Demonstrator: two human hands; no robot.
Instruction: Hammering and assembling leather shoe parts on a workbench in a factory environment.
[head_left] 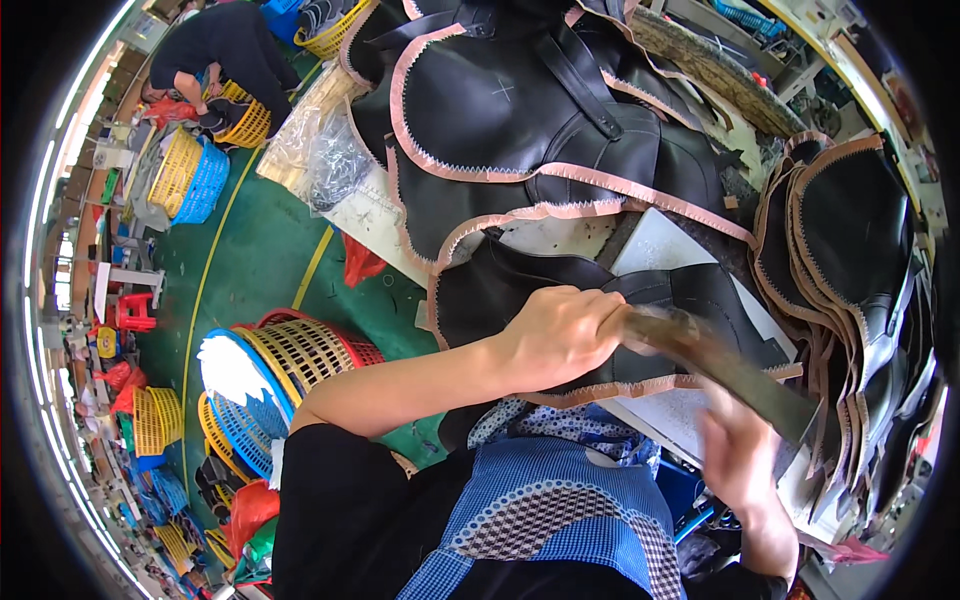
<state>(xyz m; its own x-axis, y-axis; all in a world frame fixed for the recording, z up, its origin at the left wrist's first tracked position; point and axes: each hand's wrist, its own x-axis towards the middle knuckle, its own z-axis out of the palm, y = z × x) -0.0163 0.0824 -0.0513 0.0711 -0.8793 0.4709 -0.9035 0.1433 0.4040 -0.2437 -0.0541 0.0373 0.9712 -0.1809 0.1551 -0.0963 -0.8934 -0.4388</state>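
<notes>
My left hand is closed in a fist over a black leather piece with a pinkish-tan zigzag-stitched edge. What its fingers hold is hidden. A hammer-like tool, a brown bar that widens to a dark blunt end, stretches rightward from beside that fist. Just below the bar, my right hand is smeared by motion; its fingers seem to wrap behind the tool. Larger black leather pieces with the same stitched edging and a strap lie beyond, on the worktable.
Stacked black leather pieces hang at the right. A white board lies under the work. Clear plastic sits at the table's left edge. Baskets stand on the green floor. At the far left, another person bends over a yellow basket.
</notes>
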